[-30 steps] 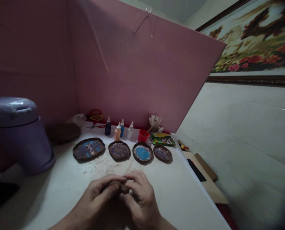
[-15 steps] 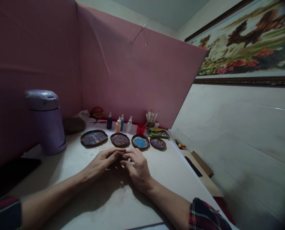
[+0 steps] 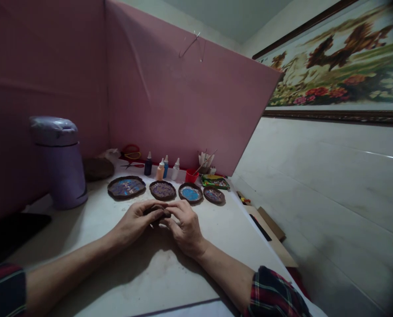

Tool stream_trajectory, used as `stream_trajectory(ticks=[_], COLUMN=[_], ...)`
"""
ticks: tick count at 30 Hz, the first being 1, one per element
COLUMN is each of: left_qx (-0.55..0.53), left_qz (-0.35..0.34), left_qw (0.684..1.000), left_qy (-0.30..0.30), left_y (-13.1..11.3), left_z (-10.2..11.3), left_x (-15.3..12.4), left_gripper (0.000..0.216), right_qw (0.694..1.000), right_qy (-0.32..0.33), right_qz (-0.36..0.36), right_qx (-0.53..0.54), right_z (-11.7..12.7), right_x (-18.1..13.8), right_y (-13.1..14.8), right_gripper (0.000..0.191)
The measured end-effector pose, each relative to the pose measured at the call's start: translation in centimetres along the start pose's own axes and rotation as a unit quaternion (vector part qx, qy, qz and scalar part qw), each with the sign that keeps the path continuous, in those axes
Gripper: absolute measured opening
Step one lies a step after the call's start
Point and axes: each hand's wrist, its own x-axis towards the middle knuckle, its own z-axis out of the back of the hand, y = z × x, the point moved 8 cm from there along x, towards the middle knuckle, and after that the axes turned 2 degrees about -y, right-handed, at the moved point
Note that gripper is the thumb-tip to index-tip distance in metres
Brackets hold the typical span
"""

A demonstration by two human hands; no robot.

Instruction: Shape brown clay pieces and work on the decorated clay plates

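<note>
A small lump of dark brown clay (image 3: 159,212) is held between both hands, just above the white tabletop (image 3: 196,281). My left hand (image 3: 137,220) is closed around its left side, with the thumb across the front. My right hand (image 3: 184,226) pinches the right side between thumb and fingers. The fingers cover much of the lump, so its full shape is hidden. Beyond the hands, several shallow brown clay dishes stand in a row: a large one (image 3: 126,187), a speckled one (image 3: 162,190), one with a blue inside (image 3: 190,193) and a small one (image 3: 214,195).
A purple lidded tumbler (image 3: 64,171) stands at the left, before a larger brown clay mass (image 3: 99,169). Behind the dishes are scissors (image 3: 135,165), several paint bottles (image 3: 160,169), a red cup (image 3: 191,176) and a green packet (image 3: 215,181). Pink panels (image 3: 183,101) rise behind.
The brown clay shows more between my fingers, and both hands have shifted slightly within their grip. The whole view has moved a little; the dishes and bottles stay in place.
</note>
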Motion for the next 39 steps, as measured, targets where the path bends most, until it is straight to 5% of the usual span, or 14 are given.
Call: stream_trajectory(ticks=[17, 39], left_qx=[0.020, 0.080], left_qz=[-0.005, -0.032], left_qw=[0.999, 0.996], left_qy=[-0.042, 0.004], left_y=[-0.8, -0.7], left_z=[0.7, 0.1], left_x=[-0.3, -0.5], left_gripper=[0.031, 0.036], right_qw=[0.995, 0.989], right_qy=[-0.003, -0.001], right_qz=[0.038, 0.023], right_qx=[-0.089, -0.145], right_z=[-0.4, -0.1], right_x=[0.4, 0.3], right_y=[0.6, 0.7], right_gripper=[0.022, 0.033])
